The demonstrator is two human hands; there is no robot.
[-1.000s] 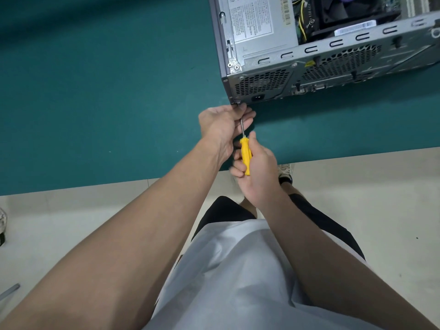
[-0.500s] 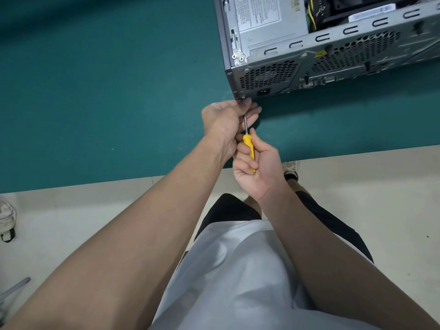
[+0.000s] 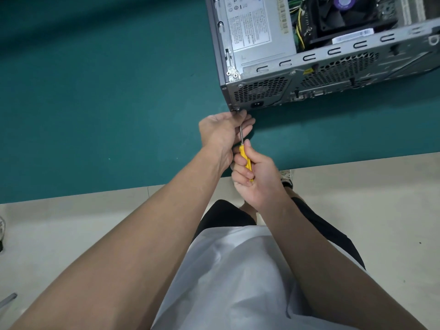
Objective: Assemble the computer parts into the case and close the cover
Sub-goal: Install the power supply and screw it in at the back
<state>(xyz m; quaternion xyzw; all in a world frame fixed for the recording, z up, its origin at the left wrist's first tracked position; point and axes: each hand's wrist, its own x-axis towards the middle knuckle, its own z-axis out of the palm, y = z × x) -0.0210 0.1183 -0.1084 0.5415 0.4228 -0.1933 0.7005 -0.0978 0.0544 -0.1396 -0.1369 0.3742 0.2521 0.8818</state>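
Observation:
An open grey computer case (image 3: 307, 75) lies on its side on the green table mat (image 3: 100, 103), its rear panel facing me. Inside it I see a silver power supply (image 3: 257, 27) and a black fan (image 3: 342, 10). My right hand (image 3: 257, 177) grips the yellow handle of a small screwdriver (image 3: 245, 158). Its metal shaft runs up to the case's lower rear corner. My left hand (image 3: 221, 132) is curled around the shaft near the tip, fingertips at that corner. The tip itself is hidden by my fingers.
The table's front edge runs across just below my hands, with pale floor tiles (image 3: 357, 198) beneath. A shoe (image 3: 287, 178) shows under my right hand. A grey metal bar end (image 3: 8, 300) lies on the floor at the far left.
Both hands stay at the case's rear corner with the screwdriver. My right hand has shifted a little on the handle. The view has tilted, so more of the case interior shows.

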